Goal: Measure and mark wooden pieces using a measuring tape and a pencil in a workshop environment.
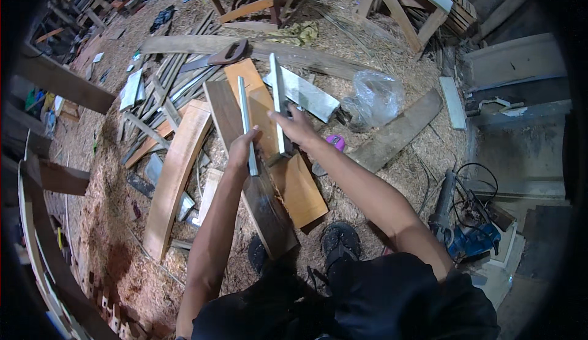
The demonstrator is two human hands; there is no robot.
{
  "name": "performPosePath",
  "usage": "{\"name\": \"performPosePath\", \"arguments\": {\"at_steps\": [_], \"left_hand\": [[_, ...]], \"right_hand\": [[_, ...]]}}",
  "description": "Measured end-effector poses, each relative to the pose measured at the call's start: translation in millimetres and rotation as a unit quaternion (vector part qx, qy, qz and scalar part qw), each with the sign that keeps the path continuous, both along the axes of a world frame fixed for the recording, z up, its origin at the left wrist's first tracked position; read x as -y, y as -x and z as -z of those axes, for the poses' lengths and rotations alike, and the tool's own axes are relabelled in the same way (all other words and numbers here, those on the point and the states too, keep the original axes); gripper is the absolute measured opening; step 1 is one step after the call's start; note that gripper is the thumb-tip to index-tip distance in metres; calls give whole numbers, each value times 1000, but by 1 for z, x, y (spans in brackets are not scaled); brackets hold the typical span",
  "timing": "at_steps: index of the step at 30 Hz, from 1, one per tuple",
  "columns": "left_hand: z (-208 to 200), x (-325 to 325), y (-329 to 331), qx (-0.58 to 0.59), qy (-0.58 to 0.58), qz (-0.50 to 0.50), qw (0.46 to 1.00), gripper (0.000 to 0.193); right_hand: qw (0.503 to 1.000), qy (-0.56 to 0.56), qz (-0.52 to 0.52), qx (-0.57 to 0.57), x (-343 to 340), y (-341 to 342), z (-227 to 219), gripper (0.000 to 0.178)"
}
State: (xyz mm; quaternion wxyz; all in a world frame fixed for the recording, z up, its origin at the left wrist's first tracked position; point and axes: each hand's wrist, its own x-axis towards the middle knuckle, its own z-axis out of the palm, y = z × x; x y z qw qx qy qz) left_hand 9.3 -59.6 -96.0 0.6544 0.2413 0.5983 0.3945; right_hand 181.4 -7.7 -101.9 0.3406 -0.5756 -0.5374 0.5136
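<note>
My left hand (240,148) is closed around a thin, straight, pale grey strip (245,116) held lengthwise over the boards. To its right, my right hand (295,127) grips a wider whitish strip (276,79), fingers partly hidden behind it; a dark patch shows beside the thumb. I cannot tell what material either strip is. Under both hands lie a dark brown plank (260,208) and an orange-brown board (300,190), side by side and pointing away from my feet. The lower end of the right strip is close over the orange-brown board.
A handsaw (214,57) lies beyond the boards, near a long plank (300,58). A purple tape measure (335,142) and a clear plastic bag (376,98) are right of my right hand. A curved board (177,177) lies left. A blue power tool (474,242) with cable sits at right.
</note>
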Motion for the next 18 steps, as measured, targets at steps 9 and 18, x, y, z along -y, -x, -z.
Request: {"name": "performPosePath", "arguments": {"at_steps": [9, 18], "left_hand": [[10, -25, 24, -83, -69, -43, 993, 40], [-23, -47, -19, -488, -233, 136, 830, 49]], "right_hand": [[984, -105, -28, -143, 1, 11, 55, 44], [896, -339, 229, 175, -23, -135, 8, 12]]}}
